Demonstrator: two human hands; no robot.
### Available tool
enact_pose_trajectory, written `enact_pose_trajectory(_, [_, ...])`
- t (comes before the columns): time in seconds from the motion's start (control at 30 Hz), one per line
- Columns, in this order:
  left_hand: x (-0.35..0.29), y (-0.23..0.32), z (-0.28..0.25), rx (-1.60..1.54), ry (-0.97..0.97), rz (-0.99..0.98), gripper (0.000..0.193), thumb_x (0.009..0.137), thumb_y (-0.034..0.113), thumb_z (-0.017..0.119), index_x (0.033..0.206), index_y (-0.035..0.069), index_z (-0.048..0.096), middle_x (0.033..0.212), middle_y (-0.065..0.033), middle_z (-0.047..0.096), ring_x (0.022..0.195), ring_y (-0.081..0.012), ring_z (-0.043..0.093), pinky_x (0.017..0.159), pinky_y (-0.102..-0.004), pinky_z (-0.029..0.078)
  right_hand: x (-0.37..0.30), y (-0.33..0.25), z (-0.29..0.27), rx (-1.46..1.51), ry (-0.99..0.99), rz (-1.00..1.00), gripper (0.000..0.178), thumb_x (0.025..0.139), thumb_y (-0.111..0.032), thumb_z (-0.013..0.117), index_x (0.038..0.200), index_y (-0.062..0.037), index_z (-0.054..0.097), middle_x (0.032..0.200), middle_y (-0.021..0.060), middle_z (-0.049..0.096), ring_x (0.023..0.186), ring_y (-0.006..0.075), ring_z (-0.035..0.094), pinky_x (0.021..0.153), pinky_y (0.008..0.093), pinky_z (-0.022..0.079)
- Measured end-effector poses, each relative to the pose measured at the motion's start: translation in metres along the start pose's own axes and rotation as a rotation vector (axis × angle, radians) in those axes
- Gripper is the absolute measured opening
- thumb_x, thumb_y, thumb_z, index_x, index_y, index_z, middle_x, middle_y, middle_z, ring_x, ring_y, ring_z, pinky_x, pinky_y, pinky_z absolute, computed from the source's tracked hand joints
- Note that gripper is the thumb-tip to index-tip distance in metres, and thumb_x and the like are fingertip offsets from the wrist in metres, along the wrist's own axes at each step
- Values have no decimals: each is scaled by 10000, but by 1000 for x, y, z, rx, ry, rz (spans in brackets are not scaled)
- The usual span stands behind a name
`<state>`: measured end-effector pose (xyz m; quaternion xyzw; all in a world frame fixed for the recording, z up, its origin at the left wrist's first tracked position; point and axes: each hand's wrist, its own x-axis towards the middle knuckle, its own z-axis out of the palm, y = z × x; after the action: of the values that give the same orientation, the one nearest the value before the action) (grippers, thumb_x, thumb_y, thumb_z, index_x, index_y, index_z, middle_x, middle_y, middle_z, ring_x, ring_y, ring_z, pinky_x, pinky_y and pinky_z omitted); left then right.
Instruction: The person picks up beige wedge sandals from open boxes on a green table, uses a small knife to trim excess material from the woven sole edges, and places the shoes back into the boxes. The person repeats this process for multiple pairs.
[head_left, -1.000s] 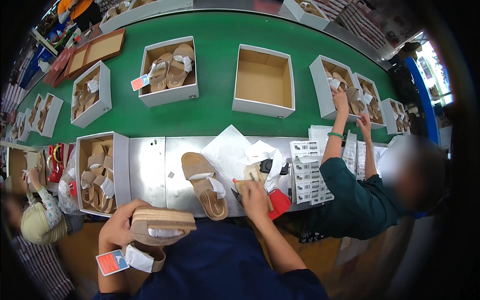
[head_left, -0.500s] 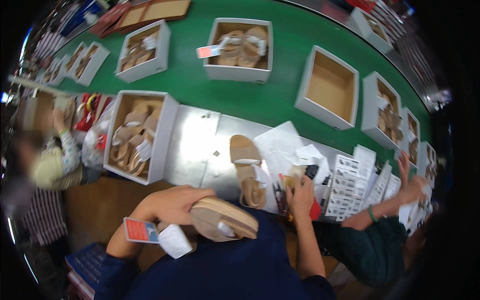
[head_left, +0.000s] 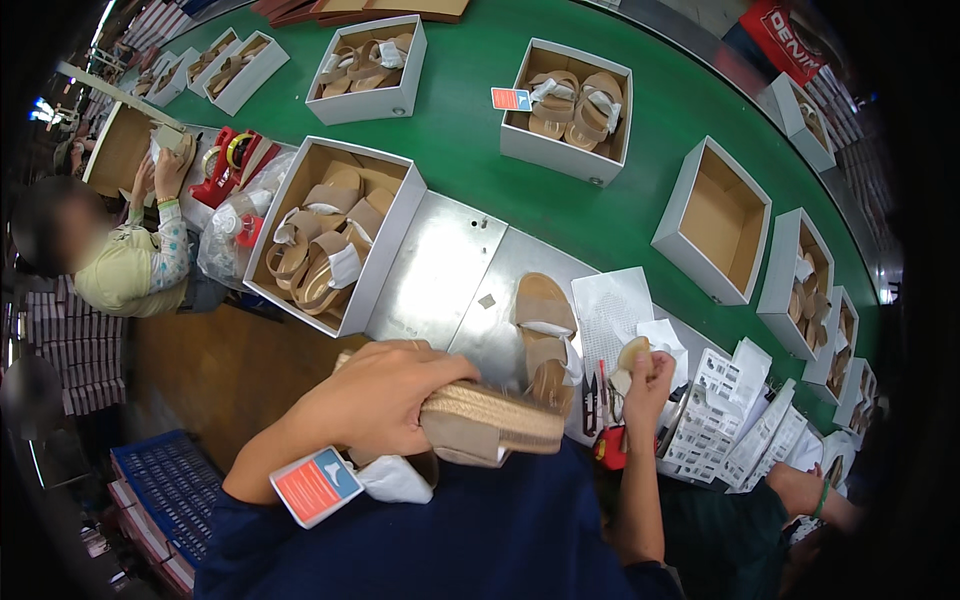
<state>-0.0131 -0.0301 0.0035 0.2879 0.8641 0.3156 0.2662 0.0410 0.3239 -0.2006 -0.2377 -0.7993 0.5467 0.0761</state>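
My left hand [head_left: 385, 400] grips a tan sandal [head_left: 465, 440] tilted on its side, its woven rope-like sole edge turned up. An orange-and-blue card tag [head_left: 317, 487] and a white paper-wrapped strap [head_left: 395, 478] hang below that wrist. Between the fingertips of my right hand [head_left: 648, 388] is a small yellowish-beige pad [head_left: 632, 354], raised over the papers. The other tan sandal [head_left: 545, 335] lies sole-down on the metal table [head_left: 440, 280], white paper around its straps. Beside my right hand lie thread snips [head_left: 589, 405] and a red rounded object [head_left: 610, 448].
Left on the table stands a white shoebox [head_left: 385, 250] of sandals. More boxes, one an empty box [head_left: 715, 225], stand on the green belt [head_left: 465, 130]. Printed sheets [head_left: 710, 420] lie at right, near a co-worker's arm [head_left: 800, 490]. Another person [head_left: 130, 260] works at left.
My right hand has lifted from the tabletop clutter with the beige pad in its fingers. The sandal in my left hand has turned further onto its side. The whole view has shifted.
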Motion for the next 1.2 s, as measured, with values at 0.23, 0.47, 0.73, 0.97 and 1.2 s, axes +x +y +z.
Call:
enact_pose_trajectory(0.23, [-7, 18, 19, 271, 391, -12, 622, 567, 191, 744, 1157, 51, 609, 1110, -127, 672, 888, -288, 630, 781, -394, 496, -94, -189, 5, -10, -220, -517, 144, 862, -48, 653, 996, -2, 628, 870, 118, 620, 847, 242, 617, 780, 331, 498])
enact_pose_trajectory(0.47, [-15, 23, 26, 276, 415, -30, 676, 531, 173, 736, 1186, 47, 623, 1161, -134, 667, 879, -277, 629, 762, -377, 497, -89, -220, 13, -191, -353, -830, 205, 678, 11, 740, 864, -42, 671, 784, 80, 629, 804, 280, 657, 735, 354, 543])
enact_pose_trajectory(0.73, [-18, 29, 38, 291, 458, 3, 644, 524, 173, 736, 1152, 56, 658, 1117, -136, 686, 853, -270, 633, 729, -372, 502, -98, -222, 23, -240, -278, -716, 227, 679, 48, 732, 874, -23, 640, 806, 112, 653, 745, 289, 668, 649, 355, 538])
enact_pose_trajectory(0.97, [-17, 23, 41, 280, 479, -42, 637, 532, 230, 775, 1139, 68, 674, 1101, -121, 700, 827, -280, 644, 711, -379, 495, -102, -212, 14, -182, -377, -734, 205, 712, 61, 715, 878, -14, 622, 789, 129, 640, 675, 290, 629, 624, 351, 521])
enact_pose_trajectory(1.2, [-15, 22, 37, 196, 411, 65, 640, 541, 161, 748, 1167, 72, 646, 1098, -143, 686, 852, -284, 642, 733, -371, 511, -82, -188, 37, 190, 72, -369, 167, 878, -65, 675, 1013, 11, 613, 916, 184, 633, 866, 240, 625, 786, 313, 508])
